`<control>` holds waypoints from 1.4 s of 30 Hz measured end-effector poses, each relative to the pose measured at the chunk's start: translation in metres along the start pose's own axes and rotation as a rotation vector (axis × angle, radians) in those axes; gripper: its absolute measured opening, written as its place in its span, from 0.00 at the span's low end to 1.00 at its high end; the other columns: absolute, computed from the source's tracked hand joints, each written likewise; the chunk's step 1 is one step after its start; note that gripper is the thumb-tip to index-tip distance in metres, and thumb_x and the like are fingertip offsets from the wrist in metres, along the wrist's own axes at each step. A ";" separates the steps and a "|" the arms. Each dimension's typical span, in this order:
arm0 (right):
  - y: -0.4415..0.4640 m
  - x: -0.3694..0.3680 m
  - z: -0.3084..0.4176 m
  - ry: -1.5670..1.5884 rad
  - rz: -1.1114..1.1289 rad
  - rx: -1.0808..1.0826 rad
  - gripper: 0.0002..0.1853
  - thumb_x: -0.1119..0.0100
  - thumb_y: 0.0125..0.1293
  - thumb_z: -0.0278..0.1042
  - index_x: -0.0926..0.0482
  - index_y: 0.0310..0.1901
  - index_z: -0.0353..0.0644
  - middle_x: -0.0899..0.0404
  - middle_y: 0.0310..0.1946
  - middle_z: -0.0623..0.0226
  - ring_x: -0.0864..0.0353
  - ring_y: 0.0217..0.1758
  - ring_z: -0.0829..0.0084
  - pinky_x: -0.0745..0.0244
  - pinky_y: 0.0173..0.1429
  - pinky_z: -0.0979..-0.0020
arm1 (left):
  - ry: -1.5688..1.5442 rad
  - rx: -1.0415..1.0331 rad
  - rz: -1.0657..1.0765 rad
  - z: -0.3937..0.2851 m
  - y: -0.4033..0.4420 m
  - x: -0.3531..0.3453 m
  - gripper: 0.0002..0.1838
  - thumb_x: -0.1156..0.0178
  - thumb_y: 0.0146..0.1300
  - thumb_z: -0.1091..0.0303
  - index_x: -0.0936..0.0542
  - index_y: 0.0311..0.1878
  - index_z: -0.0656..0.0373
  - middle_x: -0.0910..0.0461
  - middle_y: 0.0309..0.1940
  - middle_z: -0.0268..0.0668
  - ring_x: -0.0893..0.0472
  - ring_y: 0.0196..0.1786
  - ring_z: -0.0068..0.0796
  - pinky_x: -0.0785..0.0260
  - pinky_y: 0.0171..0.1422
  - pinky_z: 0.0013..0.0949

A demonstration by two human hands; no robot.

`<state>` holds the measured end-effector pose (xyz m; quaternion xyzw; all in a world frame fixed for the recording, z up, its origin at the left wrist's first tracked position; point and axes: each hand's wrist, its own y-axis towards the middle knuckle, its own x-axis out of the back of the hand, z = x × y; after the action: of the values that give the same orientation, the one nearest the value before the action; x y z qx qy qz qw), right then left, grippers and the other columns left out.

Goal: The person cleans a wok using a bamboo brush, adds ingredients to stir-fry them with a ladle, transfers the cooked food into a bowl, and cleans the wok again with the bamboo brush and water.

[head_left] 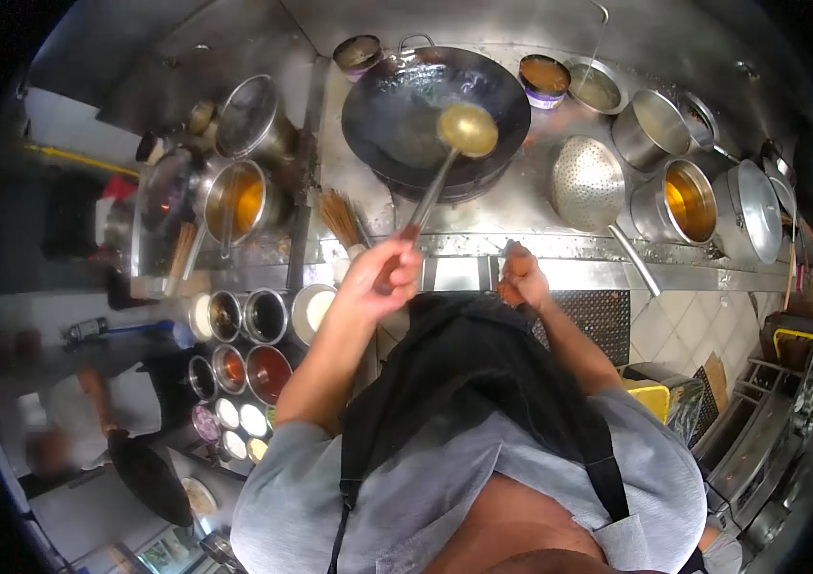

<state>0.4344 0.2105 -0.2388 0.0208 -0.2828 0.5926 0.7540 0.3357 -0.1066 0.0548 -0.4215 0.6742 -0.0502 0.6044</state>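
Observation:
My left hand [385, 279] is closed around the handle of a long metal ladle [438, 187]. The ladle's bowl, yellowish inside, hangs over the large dark wok [397, 143] on the range. The wok's inside looks wet and steamy; its contents are hard to make out. At the front edge of the range, my right hand [522, 275] is closed, and what it grips, if anything, is too small to name. A bamboo brush [338, 216] lies just beyond my left hand. To the right of the wok, a perforated strainer [588, 182] rests with its handle over the edge.
Pots of amber liquid stand at left [247, 203] and right [689, 199]. A metal lid [759, 212] leans at far right. Tubs [544, 78] sit behind the wok. Sauce containers [268, 371] fill the lower left, where another person [100, 411] holds a dark pan [148, 476].

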 end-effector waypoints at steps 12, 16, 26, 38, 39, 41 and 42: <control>-0.039 0.036 0.025 -0.123 -0.084 0.002 0.40 0.26 0.58 0.40 0.33 0.68 0.34 0.24 0.60 0.44 0.22 0.63 0.51 0.27 0.67 0.58 | 1.624 -0.651 -0.705 -0.012 0.010 0.087 0.41 0.43 0.60 0.73 0.41 0.79 0.58 0.18 0.32 0.39 0.23 0.20 0.30 0.30 0.25 0.32; -0.047 0.075 0.001 -0.054 -0.097 -0.065 0.47 0.24 0.58 0.41 0.40 0.74 0.35 0.24 0.60 0.43 0.19 0.59 0.52 0.24 0.65 0.60 | 1.611 -0.895 -0.689 0.012 0.091 0.074 0.40 0.43 0.60 0.74 0.40 0.78 0.62 0.17 0.36 0.41 0.23 0.24 0.28 0.28 0.30 0.32; -0.169 0.219 -0.257 0.017 -0.367 -0.691 0.48 0.33 0.62 0.59 0.41 0.74 0.37 0.23 0.61 0.40 0.22 0.64 0.47 0.28 0.67 0.59 | 0.953 -0.536 -0.183 0.141 0.294 -0.150 0.38 0.47 0.64 0.78 0.42 0.79 0.56 0.29 0.24 0.30 0.32 0.15 0.21 0.39 0.16 0.28; -0.365 0.249 -0.289 0.272 -0.541 -1.042 0.40 0.34 0.67 0.49 0.41 0.73 0.39 0.21 0.26 0.58 0.27 0.16 0.69 0.30 0.20 0.66 | 0.082 -0.086 -0.045 0.176 0.602 -0.278 0.03 0.49 0.64 0.71 0.31 0.33 0.53 0.30 0.21 0.32 0.29 0.20 0.26 0.38 0.25 0.32; -0.370 0.244 -0.296 0.262 -0.513 -1.109 0.40 0.33 0.65 0.50 0.38 0.72 0.37 0.17 0.36 0.49 0.17 0.29 0.61 0.20 0.33 0.59 | -0.106 -0.079 0.061 0.170 0.603 -0.284 0.04 0.50 0.65 0.70 0.31 0.32 0.53 0.30 0.21 0.31 0.29 0.21 0.25 0.38 0.27 0.31; -0.397 0.214 -0.370 -0.107 -0.499 -0.990 0.43 0.30 0.61 0.54 0.34 0.70 0.34 0.23 0.59 0.36 0.25 0.66 0.44 0.29 0.68 0.55 | -0.256 -0.056 0.127 0.163 0.592 -0.292 0.05 0.51 0.65 0.70 0.33 0.31 0.54 0.31 0.21 0.29 0.29 0.22 0.23 0.38 0.28 0.30; -0.400 0.207 -0.391 -0.130 -0.468 -0.967 0.44 0.29 0.61 0.54 0.34 0.70 0.32 0.22 0.58 0.36 0.24 0.65 0.44 0.28 0.67 0.56 | -0.289 -0.070 0.144 0.165 0.576 -0.296 0.05 0.51 0.65 0.70 0.33 0.31 0.54 0.31 0.21 0.28 0.29 0.22 0.23 0.38 0.28 0.30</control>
<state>0.9823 0.4180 -0.3520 -0.2294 -0.5570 0.2088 0.7704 0.1592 0.5213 -0.0929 -0.3955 0.6099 0.0781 0.6822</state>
